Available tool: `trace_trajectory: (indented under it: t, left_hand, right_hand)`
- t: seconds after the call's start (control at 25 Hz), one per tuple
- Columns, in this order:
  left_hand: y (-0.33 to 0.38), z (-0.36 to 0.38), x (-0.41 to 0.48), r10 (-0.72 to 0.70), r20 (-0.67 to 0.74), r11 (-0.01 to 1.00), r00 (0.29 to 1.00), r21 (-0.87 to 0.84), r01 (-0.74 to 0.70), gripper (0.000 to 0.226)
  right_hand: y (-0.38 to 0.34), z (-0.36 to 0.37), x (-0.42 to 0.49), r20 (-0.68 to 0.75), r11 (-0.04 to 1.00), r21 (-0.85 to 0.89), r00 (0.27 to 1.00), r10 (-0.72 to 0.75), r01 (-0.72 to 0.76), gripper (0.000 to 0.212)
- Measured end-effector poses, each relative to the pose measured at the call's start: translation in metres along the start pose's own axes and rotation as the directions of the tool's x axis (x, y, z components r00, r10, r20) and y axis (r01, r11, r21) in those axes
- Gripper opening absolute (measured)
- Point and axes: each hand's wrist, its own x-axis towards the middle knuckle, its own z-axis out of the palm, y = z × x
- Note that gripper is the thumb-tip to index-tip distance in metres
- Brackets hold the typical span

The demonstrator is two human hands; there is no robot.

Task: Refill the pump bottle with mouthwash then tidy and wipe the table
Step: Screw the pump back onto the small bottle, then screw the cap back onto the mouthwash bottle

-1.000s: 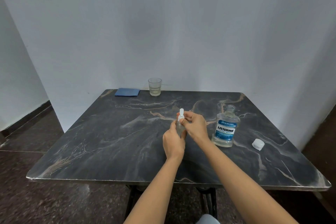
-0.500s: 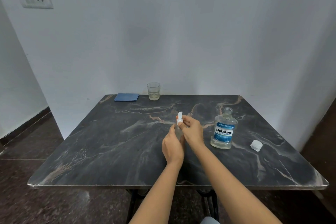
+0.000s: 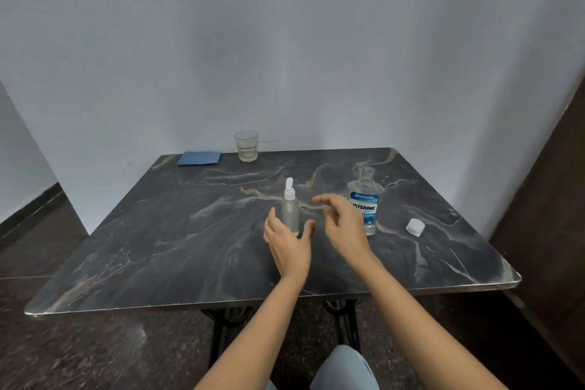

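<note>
Two grips, fingers apart, flank the small clear white-capped pump bottle (image 3: 290, 211): left grip (image 3: 287, 244) just beside, right grip (image 3: 344, 226) near.

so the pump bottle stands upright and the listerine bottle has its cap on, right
No: the head view shows the Listerine bottle uncapped, its white cap lying on the table to its right. The pump bottle does stand upright.

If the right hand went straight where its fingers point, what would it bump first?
Probably the pump bottle. The right hand is open, its fingers pointing left toward the bottle's white top, nothing between. Depth is unclear, so it might pass just in front.
</note>
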Motion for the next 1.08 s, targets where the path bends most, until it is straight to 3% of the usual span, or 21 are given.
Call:
trace_trajectory:
  t: [0.08,0.12,0.24,0.32,0.4,0.48,0.6,0.76,0.84,0.96,1.08]
  left_hand:
    - [0.004,0.012,-0.021,0.034,-0.051,0.999,0.998,-0.001,-0.034,0.085]
    - [0.008,0.020,-0.029,0.050,-0.051,0.999,0.997,-0.009,-0.050,0.084]
    - [0.025,0.041,-0.041,0.045,0.038,0.999,0.998,-0.030,-0.044,0.083]
    - [0.034,0.052,-0.041,0.073,0.120,0.996,0.990,-0.050,-0.067,0.086]
    - [0.039,0.061,-0.038,0.097,0.191,0.993,0.977,-0.080,-0.083,0.088]
    - [0.044,0.067,-0.031,0.100,0.239,0.991,0.966,-0.108,-0.076,0.092]
    - [0.054,0.073,-0.018,0.102,0.275,0.989,0.956,-0.133,-0.067,0.096]
    - [0.064,0.074,0.004,0.092,0.382,0.983,0.920,-0.181,-0.023,0.094]
    - [0.066,0.074,0.015,0.111,0.449,0.982,0.886,-0.188,-0.028,0.089]
    - [0.067,0.077,0.026,0.124,0.522,0.979,0.844,-0.201,-0.020,0.070]
    - [0.070,0.083,0.025,0.113,0.528,0.978,0.842,-0.207,-0.001,0.046]
  right_hand:
    - [0.010,-0.023,-0.015,-0.163,0.997,-0.052,0.984,-0.072,0.064,0.030]
    - [0.019,-0.035,-0.018,-0.256,0.997,-0.070,0.966,-0.038,0.021,0.028]
    - [0.056,-0.071,-0.013,-0.471,0.938,-0.156,0.858,0.203,-0.308,0.025]
    - [0.089,-0.094,-0.007,-0.438,0.799,-0.287,0.814,0.381,-0.528,0.032]
    - [0.115,-0.109,-0.005,-0.295,0.713,-0.376,0.805,0.514,-0.593,0.043]
    - [0.139,-0.112,-0.004,-0.158,0.715,-0.428,0.825,0.542,-0.552,0.047]
    - [0.162,-0.112,-0.004,-0.087,0.754,-0.499,0.891,0.446,-0.426,0.038]
    - [0.136,-0.124,0.017,-0.185,0.899,-0.246,0.928,0.323,-0.362,0.029]
    - [0.100,-0.133,0.042,-0.184,0.967,-0.075,0.956,0.228,-0.245,0.028]
    - [0.045,-0.139,0.079,0.039,0.996,0.050,0.996,0.075,-0.077,0.033]
    - [0.020,-0.136,0.102,0.282,0.994,-0.110,0.959,0.016,0.015,0.033]
